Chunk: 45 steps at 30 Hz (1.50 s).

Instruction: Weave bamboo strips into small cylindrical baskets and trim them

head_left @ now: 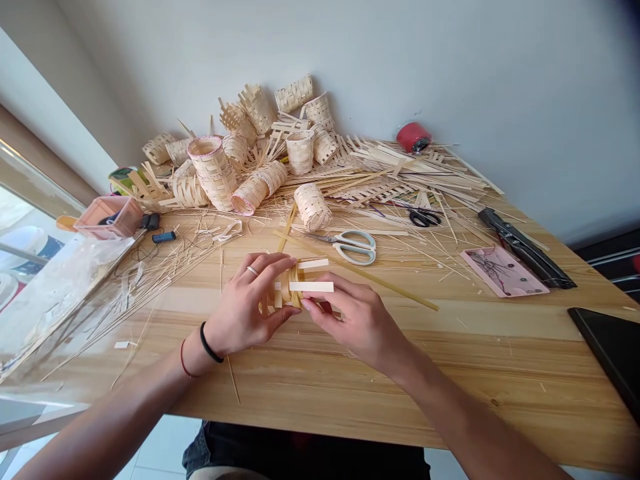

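Note:
A small, partly woven basket of pale and yellowish strips lies on its side between my hands, near the middle of the wooden table. My left hand wraps round its left part, with the thumb below and the fingers above. At the basket's right end, my right hand pinches among the loose strip ends. Several pale uprights, one of them a wide strip, stick out to the right. A long yellowish strip lies on the table behind my right hand.
White-handled scissors lie just beyond my hands. Finished baskets and loose strips are heaped against the wall. A pink tray, a black tool and a dark flat object are on the right; a pink box stands left.

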{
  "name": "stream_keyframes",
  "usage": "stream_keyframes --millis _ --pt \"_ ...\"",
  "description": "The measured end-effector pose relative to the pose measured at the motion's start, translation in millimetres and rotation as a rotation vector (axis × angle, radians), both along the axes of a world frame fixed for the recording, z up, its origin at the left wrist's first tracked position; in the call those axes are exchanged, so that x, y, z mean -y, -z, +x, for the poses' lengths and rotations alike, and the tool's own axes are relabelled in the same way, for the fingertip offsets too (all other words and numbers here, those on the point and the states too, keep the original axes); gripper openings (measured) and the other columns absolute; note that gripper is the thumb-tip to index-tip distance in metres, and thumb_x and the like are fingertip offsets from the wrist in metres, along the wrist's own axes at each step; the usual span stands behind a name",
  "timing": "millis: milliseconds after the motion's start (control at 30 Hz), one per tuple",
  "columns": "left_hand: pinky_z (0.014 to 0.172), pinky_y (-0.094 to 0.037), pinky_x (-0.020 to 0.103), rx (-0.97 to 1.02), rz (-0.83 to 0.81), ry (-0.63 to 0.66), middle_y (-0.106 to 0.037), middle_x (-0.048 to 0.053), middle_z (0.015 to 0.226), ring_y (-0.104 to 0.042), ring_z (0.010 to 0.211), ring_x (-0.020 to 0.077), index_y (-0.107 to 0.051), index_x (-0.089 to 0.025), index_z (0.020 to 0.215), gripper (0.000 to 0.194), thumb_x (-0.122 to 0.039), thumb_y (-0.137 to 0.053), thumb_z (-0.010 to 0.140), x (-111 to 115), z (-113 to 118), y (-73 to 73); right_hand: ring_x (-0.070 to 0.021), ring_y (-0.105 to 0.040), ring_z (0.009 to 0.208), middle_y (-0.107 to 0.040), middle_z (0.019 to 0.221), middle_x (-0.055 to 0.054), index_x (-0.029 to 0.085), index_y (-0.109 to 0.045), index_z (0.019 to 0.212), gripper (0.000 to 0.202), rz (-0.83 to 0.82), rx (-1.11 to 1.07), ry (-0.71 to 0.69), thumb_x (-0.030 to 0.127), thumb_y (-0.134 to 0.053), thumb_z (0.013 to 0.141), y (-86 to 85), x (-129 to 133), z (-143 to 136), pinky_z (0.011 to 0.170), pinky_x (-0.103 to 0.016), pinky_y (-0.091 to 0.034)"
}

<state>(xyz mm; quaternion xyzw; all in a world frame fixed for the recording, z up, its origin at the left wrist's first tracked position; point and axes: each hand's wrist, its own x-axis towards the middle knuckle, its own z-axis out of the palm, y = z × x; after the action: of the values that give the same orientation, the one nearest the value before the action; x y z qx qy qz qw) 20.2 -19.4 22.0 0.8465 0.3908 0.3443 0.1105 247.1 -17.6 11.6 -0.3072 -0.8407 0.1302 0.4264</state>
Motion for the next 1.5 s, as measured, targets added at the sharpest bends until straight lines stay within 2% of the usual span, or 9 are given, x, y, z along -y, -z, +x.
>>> stream_keyframes --millis 133,433,700,900,1033,1133,1233,1333,1500 --pt "0.109 -0.057 0.05 0.017 -0.016 -0.007 -0.068 0.014 0.139 -0.064 0.128 0.0332 -0.054 -0.025 0.148 0.061 -0.038 -0.08 0.095 1.6 1.8 1.0 -0.0135 -0.065 0.064 -0.07 0.082 -0.003 0.021 -0.077 0.098 0.015 -0.015 0.012 0.006 0.015 -0.065 0.104 1.7 -0.3 2.0 0.061 -0.025 -0.053" --pt "0.111 -0.056 0.051 0.016 -0.022 -0.02 -0.066 0.016 0.142 -0.062 0.132 0.0345 -0.05 -0.024 0.151 0.062 -0.036 -0.076 0.097 3.6 2.5 2.3 -0.0202 -0.074 0.087 -0.078 0.093 -0.007 0.022 -0.078 0.106 0.019 -0.013 0.02 -0.042 0.013 -0.061 0.106 -5.4 -0.6 2.9 0.079 -0.032 -0.061" --pt "0.111 -0.056 0.052 -0.005 -0.044 -0.003 -0.067 0.015 0.142 -0.063 0.131 0.0348 -0.052 -0.026 0.15 0.062 -0.029 -0.077 0.093 4.0 4.2 4.9 -0.02 -0.07 0.077 -0.081 0.086 -0.005 0.02 -0.078 0.094 0.021 0.156 0.107 -0.023 0.008 -0.064 0.103 -3.0 -1.8 -1.3 0.069 -0.033 -0.058" --pt "0.112 -0.055 0.052 0.076 -0.118 -0.004 -0.064 0.017 0.144 -0.063 0.134 0.0348 -0.049 -0.023 0.15 0.062 -0.027 -0.075 0.094 2.2 0.2 3.8 -0.0239 -0.073 0.092 -0.083 0.103 -0.008 0.018 -0.077 0.118 0.018 0.187 0.084 -0.065 0.016 -0.065 0.106 -11.6 -0.6 0.5 0.084 -0.04 -0.063" --pt "0.108 -0.055 0.051 0.286 -0.305 -0.035 -0.06 0.016 0.15 -0.061 0.136 0.0357 -0.048 -0.026 0.151 0.061 -0.035 -0.076 0.097 2.0 -7.2 3.0 -0.0287 -0.07 0.109 -0.073 0.118 -0.012 0.024 -0.068 0.143 0.039 0.206 -0.118 0.113 0.023 -0.066 0.104 -20.9 -1.7 14.9 0.095 -0.048 -0.061" --pt "0.11 -0.054 0.048 0.527 -0.455 0.06 -0.056 0.014 0.156 -0.056 0.144 0.0366 -0.047 -0.032 0.152 0.062 -0.037 -0.076 0.098 3.1 -10.6 3.6 -0.0324 -0.066 0.128 -0.068 0.137 -0.012 0.03 -0.055 0.156 0.061 -0.034 -0.263 0.093 0.046 -0.075 0.101 -20.6 -8.0 23.9 0.107 -0.052 -0.057" --pt "0.117 -0.05 0.047 0.673 -0.525 0.221 -0.058 0.011 0.154 -0.056 0.144 0.0349 -0.049 -0.035 0.151 0.063 -0.038 -0.079 0.096 5.1 -9.5 2.7 -0.0344 -0.06 0.142 -0.06 0.156 -0.013 0.033 -0.047 0.161 0.098 -0.344 -0.259 -0.076 0.069 -0.089 0.079 -14.3 -13.4 23.3 0.116 -0.052 -0.053" --pt "0.12 -0.048 0.048 0.707 -0.552 0.308 -0.059 0.01 0.153 -0.057 0.144 0.034 -0.051 -0.037 0.151 0.063 -0.037 -0.08 0.095 7.8 -7.1 2.0 -0.0317 -0.064 0.137 -0.065 0.15 -0.01 0.032 -0.058 0.151 0.086 -0.437 -0.278 -0.136 0.063 -0.093 0.078 -7.8 -13.7 16.9 0.119 -0.049 -0.052" --pt "0.124 -0.046 0.051 0.737 -0.555 0.333 -0.057 0.009 0.155 -0.052 0.151 0.0383 -0.057 -0.038 0.148 0.066 -0.029 -0.086 0.09 8.3 -8.1 6.0 -0.0296 -0.068 0.134 -0.074 0.141 -0.006 0.035 -0.072 0.136 0.061 -0.401 -0.372 -0.138 0.051 -0.094 0.081 -3.3 -11.5 11.2 0.118 -0.045 -0.052"
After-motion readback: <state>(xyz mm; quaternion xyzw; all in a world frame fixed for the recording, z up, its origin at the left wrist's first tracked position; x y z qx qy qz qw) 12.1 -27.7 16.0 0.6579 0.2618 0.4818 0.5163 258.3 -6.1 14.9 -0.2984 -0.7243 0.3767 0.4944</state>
